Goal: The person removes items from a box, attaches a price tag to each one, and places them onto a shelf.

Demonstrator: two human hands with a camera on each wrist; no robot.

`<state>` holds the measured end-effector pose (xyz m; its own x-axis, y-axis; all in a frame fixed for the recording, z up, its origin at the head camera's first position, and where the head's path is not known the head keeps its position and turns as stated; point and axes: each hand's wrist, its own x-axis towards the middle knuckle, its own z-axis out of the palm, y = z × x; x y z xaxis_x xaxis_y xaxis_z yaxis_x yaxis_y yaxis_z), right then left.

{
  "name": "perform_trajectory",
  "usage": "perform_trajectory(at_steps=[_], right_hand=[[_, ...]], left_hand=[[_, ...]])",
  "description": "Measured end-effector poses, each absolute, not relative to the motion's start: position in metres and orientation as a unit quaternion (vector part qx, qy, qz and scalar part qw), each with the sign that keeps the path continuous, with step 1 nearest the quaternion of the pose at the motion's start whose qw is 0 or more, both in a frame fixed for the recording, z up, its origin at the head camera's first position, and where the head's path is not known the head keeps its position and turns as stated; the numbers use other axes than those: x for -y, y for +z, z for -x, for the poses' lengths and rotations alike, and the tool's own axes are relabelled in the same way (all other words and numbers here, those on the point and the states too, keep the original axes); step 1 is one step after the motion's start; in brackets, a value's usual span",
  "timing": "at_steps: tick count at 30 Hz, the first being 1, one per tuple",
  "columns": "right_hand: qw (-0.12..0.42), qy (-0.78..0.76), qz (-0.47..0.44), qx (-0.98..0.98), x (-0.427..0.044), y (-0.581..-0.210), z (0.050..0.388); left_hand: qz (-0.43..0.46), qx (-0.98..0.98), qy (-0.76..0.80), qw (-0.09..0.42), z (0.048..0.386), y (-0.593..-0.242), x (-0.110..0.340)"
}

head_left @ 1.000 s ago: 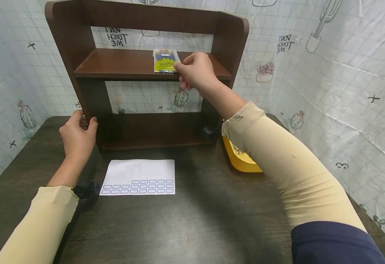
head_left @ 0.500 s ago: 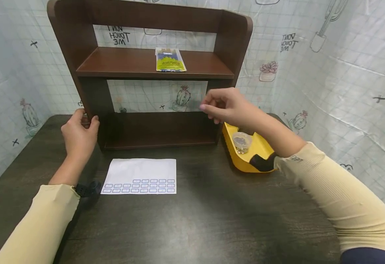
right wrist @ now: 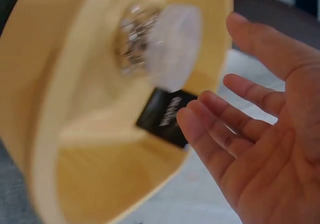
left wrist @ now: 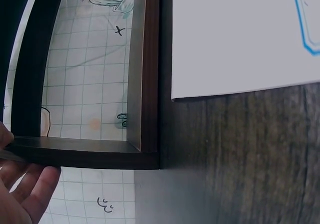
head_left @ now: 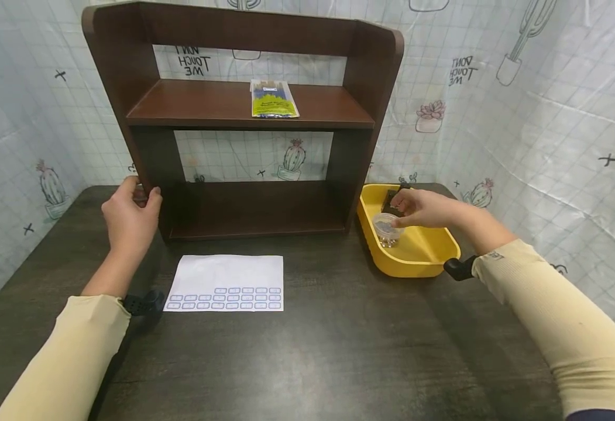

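Clear tub [head_left: 385, 232] in yellow tray [head_left: 404, 269], 3 o'clock on desk [head_left: 307, 356] (shiny bits [right wrist: 134, 44] inside, blurred). Right hand [head_left: 427, 209] beside it, fingers apart, contact unclear. Left hand [head_left: 131, 217] clamped on shelf [head_left: 371, 73] at 9 o'clock, fingertips partly hidden.

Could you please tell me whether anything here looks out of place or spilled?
Nothing stands out: the tub stands upright in the tray with no visible spill, the packet lies on the shelf, and the paper looks undamaged on the table.

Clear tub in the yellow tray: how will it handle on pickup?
Clear tub likely bottom-heavy: shiny bits sit low. They look loose, so may shift or rattle. Its round sides suggest it could roll if knocked over.
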<state>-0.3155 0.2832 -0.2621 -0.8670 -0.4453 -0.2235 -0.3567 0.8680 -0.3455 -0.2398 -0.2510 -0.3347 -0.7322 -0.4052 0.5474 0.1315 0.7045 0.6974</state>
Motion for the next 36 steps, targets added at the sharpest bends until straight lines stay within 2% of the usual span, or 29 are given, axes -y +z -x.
perform_trajectory(at_steps=[6,11,29,36], right_hand=[[0.22,-0.161,0.191,-0.943,-0.293,-0.277,0.325],[0.24,-0.171,0.189,-0.937,-0.29,-0.286,0.327],[0.198,-0.143,0.207,-0.947,-0.288,-0.295,0.333],[0.081,-0.142,0.215,-0.963,-0.286,-0.272,0.325]], left_hand=[[-0.079,0.85,-0.376,0.362,0.24,-0.336,0.251],[-0.078,0.851,-0.375,0.36,0.24,-0.336,0.25],[-0.084,0.849,-0.375,0.363,0.238,-0.338,0.252],[-0.076,0.85,-0.374,0.363,0.24,-0.337,0.252]])
